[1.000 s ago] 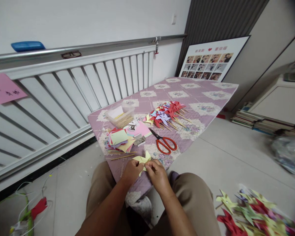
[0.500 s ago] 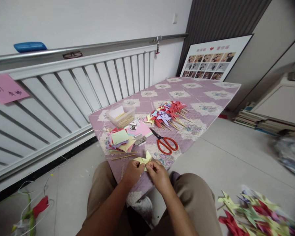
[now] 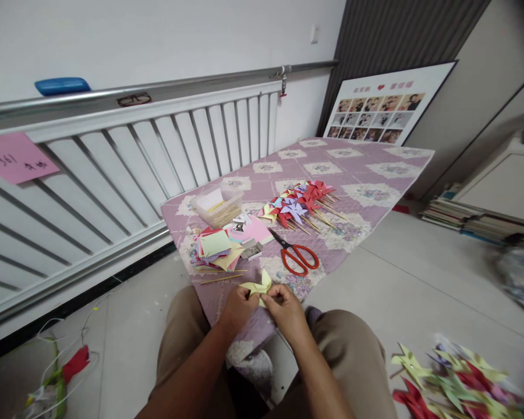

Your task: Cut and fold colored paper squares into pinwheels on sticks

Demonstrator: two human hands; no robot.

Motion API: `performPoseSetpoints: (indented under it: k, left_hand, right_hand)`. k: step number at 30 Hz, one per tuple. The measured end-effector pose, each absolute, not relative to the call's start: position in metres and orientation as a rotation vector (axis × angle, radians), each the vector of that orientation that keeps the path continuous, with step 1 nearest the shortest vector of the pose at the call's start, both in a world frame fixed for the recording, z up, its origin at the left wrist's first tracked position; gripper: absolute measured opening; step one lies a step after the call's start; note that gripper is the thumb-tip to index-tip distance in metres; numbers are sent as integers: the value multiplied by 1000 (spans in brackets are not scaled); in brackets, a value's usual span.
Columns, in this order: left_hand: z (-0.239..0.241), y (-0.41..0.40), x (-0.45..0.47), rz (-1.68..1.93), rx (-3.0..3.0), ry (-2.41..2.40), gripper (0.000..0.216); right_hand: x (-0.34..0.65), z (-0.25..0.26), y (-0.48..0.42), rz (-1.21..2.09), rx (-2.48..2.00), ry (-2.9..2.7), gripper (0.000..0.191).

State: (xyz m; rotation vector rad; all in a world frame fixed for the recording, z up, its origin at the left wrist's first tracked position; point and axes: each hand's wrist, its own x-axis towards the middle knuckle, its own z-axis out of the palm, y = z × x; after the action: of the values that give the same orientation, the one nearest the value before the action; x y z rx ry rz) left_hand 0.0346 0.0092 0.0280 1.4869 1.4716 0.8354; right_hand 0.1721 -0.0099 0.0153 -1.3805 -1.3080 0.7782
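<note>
Both my hands pinch a pale yellow paper pinwheel at the near corner of a low surface covered by a purple floral quilt. My left hand grips the pinwheel's left side with curled fingers. My right hand pinches its middle from the right. Just beyond the pinwheel lie several thin wooden sticks, a stack of coloured paper squares and red-handled scissors.
A clear plastic box with sticks and a pile of finished pinwheels on sticks sit farther back on the quilt. More pinwheels lie on the floor at right. A white radiator runs along the left; a photo board leans behind.
The view has drifted slightly left and down. My hands have stayed on the yellow pinwheel, with the fingers shifting a little closer together over its middle.
</note>
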Motion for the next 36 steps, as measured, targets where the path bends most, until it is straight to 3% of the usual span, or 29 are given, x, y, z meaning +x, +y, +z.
performPoseSetpoints:
  k: [4,9,12,16,18,29,36]
  left_hand:
    - [29,9,35,834,1478,1441,25]
    - [27,10,34,827,1454,1436,26]
    - [23,10,33,838,1433,1421,23]
    - [16,10,31,860,1397,1383,18]
    - [13,10,31,875,1377,1359,18]
    - [13,11,33,980,1280,1265,17]
    - [7,14,35,1056,1259,1245,9]
  right_hand:
    - [171,12,-7,771,-1420,-1187,26]
    - [171,10,-5,912,-1339,-1117,70]
    - [173,13,-6,1021,-1331,-1177,66]
    - [176,15,-6,1174,-1294,-1245,29]
    - [177,14,-6,1228,-1291,-1251,20]
    - [173,26,-2,1423,-1278,-1180,33]
    - [170,30,-1,1361,-1369,-1199,45]
